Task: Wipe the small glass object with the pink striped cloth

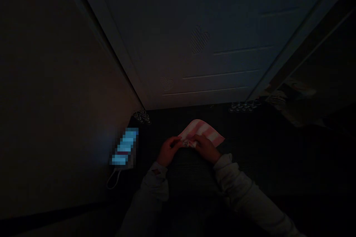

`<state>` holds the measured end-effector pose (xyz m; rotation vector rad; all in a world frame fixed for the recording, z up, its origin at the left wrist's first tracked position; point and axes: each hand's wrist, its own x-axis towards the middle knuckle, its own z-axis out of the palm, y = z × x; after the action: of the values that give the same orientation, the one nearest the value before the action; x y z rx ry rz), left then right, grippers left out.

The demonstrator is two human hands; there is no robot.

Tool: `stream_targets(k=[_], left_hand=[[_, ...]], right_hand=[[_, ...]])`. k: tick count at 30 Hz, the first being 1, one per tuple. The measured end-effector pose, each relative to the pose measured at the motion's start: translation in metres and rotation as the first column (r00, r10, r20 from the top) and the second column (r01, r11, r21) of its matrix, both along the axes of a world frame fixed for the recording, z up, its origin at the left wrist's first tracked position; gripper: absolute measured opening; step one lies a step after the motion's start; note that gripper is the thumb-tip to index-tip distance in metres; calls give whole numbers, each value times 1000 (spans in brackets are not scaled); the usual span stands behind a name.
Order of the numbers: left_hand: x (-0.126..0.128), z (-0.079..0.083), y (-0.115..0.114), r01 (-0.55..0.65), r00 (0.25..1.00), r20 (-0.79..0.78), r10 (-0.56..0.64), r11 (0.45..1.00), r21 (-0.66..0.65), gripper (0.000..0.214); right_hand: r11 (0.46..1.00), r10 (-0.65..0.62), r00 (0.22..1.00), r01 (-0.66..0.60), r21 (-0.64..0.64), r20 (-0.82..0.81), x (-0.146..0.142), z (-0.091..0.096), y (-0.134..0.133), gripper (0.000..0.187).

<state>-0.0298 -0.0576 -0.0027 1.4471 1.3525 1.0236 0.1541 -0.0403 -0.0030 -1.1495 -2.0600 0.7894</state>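
The room is very dark. A pink-and-white striped cloth (204, 130) lies on a dark mat just ahead of me. My left hand (168, 150) and my right hand (205, 148) meet at the cloth's near edge. Both have their fingers pinched around a small pale, shiny thing (187, 143) between them, too dim to name. Both wrists are in light sleeves.
A lit phone screen (125, 146) lies to the left with a white cord (113, 180) trailing from it. A pale panelled door (205, 52) with heart stickers stands ahead. Small shiny objects (141, 116) cluster at both door corners. A wall is on the left.
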Motion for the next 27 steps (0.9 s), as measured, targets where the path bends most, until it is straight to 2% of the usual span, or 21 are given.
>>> stream_targets(k=[4,10,16,23,27], left_hand=[[1,3,-1,15,1000,-13,-15,1000,-6,27],[-1,4,0,53,998,45,-53,998,-20,26],[0,3,1,25,997,75,-23,999,-31,26],[-1,5,-1,42,999,13,-41,999,-14,29],[-1,4,-1,44,998,36,-44,999,-17,28]], right_hand=[[1000,25,1000,-25,-18,-5,0,2,0,9],[999,-22,998,23,-23,52,0,3,-1,12],[999,-30,997,31,-9,67,0,4,-2,15],[998,0,1000,-1,-62,-15,-1,3,0,8],[998,-2,1000,2,-56,6,0,6,-1,10]])
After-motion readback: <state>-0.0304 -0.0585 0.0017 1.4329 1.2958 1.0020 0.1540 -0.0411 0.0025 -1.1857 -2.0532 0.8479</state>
